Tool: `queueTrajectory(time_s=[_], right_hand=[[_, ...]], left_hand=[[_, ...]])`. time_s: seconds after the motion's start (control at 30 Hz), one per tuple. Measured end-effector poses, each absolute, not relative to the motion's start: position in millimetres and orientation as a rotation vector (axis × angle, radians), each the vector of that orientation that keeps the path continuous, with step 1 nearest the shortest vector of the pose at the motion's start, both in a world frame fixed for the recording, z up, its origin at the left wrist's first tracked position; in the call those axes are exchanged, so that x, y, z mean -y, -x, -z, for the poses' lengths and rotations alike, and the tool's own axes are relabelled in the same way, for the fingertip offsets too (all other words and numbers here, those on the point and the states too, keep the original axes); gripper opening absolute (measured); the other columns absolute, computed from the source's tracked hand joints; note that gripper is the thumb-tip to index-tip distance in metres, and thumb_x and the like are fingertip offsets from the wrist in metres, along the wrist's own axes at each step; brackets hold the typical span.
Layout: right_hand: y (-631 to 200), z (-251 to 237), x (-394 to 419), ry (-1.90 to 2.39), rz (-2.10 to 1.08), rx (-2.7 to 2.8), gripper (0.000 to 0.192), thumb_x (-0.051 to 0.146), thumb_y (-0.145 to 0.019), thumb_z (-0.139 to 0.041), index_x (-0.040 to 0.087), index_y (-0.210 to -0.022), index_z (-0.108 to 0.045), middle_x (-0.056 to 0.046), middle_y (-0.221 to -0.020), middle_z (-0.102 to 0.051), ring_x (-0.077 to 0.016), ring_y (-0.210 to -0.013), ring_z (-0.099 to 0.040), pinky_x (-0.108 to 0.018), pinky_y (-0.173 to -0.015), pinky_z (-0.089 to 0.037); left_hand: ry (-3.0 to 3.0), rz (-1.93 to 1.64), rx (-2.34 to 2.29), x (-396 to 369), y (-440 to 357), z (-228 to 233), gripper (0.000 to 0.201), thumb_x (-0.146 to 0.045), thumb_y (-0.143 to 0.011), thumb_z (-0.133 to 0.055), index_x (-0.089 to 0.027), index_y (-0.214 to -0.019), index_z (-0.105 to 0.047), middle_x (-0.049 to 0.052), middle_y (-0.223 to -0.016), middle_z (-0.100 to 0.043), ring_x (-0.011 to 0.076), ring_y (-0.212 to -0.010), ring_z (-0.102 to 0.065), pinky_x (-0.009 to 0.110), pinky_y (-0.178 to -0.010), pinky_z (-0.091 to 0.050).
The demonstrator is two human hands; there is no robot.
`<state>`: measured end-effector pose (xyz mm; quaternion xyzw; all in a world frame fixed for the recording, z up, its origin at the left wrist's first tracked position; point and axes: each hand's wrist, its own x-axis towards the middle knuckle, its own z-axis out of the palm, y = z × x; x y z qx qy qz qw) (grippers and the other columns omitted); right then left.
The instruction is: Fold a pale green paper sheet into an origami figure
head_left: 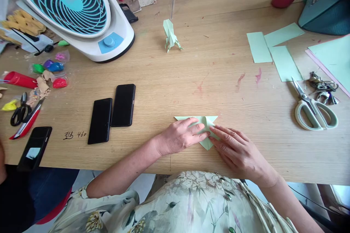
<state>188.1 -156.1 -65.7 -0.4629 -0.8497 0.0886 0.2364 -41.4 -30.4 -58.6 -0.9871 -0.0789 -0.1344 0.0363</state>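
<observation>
A pale green paper, folded into a downward-pointing triangle, lies flat on the wooden table near its front edge. My left hand rests on the paper's left half, fingers pressing it down. My right hand lies on its right side, fingertips pressing a fold near the middle. Most of the paper is hidden under both hands. A finished pale green folded figure stands farther back on the table.
Two dark phones lie left of my hands, a third phone at the front left edge. A white and blue fan stands back left. Green paper strips, scissors and keys lie to the right. Clay lumps sit left.
</observation>
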Motion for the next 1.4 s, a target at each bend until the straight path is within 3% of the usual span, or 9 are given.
queueTrajectory(time_s=[0.47, 0.8, 0.93, 1.03, 1.23, 1.4], right_hand=[[-184.9, 52.9, 182.2, 1.320, -0.288, 2.431, 0.034, 0.009, -0.098, -0.046, 0.010, -0.130, -0.059, -0.016, -0.140, -0.056, -0.0272, -0.130, -0.049, -0.045, -0.100, -0.044], [-180.0, 56.5, 179.7, 1.295, -0.314, 2.469, 0.035, 0.012, -0.100, -0.045, 0.014, -0.132, -0.059, -0.013, -0.142, -0.056, -0.0261, -0.133, -0.047, -0.044, -0.101, -0.043], [-180.1, 60.6, 180.5, 1.292, -0.296, 2.480, 0.034, 0.013, -0.099, -0.047, 0.011, -0.131, -0.059, -0.015, -0.142, -0.055, -0.0258, -0.138, -0.042, -0.044, -0.105, -0.041], [-179.8, 64.7, 180.8, 1.293, -0.274, 2.464, 0.034, 0.011, -0.099, -0.047, 0.011, -0.131, -0.058, -0.015, -0.141, -0.056, -0.0243, -0.137, -0.044, -0.045, -0.110, -0.037], [-179.8, 70.6, 180.7, 1.259, -0.223, 2.463, 0.033, 0.010, -0.099, -0.047, 0.011, -0.129, -0.060, -0.014, -0.139, -0.058, -0.0232, -0.136, -0.046, -0.048, -0.116, -0.029], [-180.0, 75.7, 180.5, 1.244, -0.189, 2.426, 0.033, 0.011, -0.099, -0.048, 0.013, -0.130, -0.060, -0.014, -0.135, -0.062, -0.0232, -0.133, -0.050, -0.048, -0.114, -0.033]], left_hand=[[3.033, 0.491, 0.226, 29.9, 40.5, 60.2, 0.035, -0.013, -0.094, -0.055, -0.030, -0.124, -0.062, -0.002, -0.114, -0.068, 0.0183, -0.111, -0.061, 0.027, -0.083, -0.056], [3.096, 0.438, 0.228, 31.4, 41.4, 58.4, 0.035, -0.013, -0.095, -0.053, -0.027, -0.127, -0.060, 0.002, -0.119, -0.066, 0.0199, -0.116, -0.059, 0.030, -0.087, -0.056], [3.155, 0.389, 0.207, 37.4, 38.2, 52.4, 0.034, -0.010, -0.097, -0.047, -0.016, -0.128, -0.058, 0.009, -0.135, -0.059, 0.0225, -0.127, -0.053, 0.039, -0.105, -0.049], [3.176, 0.333, 0.213, 44.1, 35.7, 51.2, 0.033, -0.011, -0.099, -0.042, -0.011, -0.128, -0.057, 0.013, -0.148, -0.048, 0.0260, -0.137, -0.044, 0.041, -0.108, -0.047], [3.173, 0.307, 0.307, 51.1, 32.3, 54.3, 0.030, -0.016, -0.100, -0.041, -0.011, -0.124, -0.058, 0.014, -0.148, -0.048, 0.0263, -0.135, -0.047, 0.042, -0.108, -0.046], [3.150, 0.269, 0.378, 51.9, 28.8, 52.2, 0.039, -0.015, -0.100, -0.040, -0.012, -0.137, -0.049, 0.013, -0.148, -0.048, 0.0235, -0.132, -0.050, 0.039, -0.108, -0.045]])
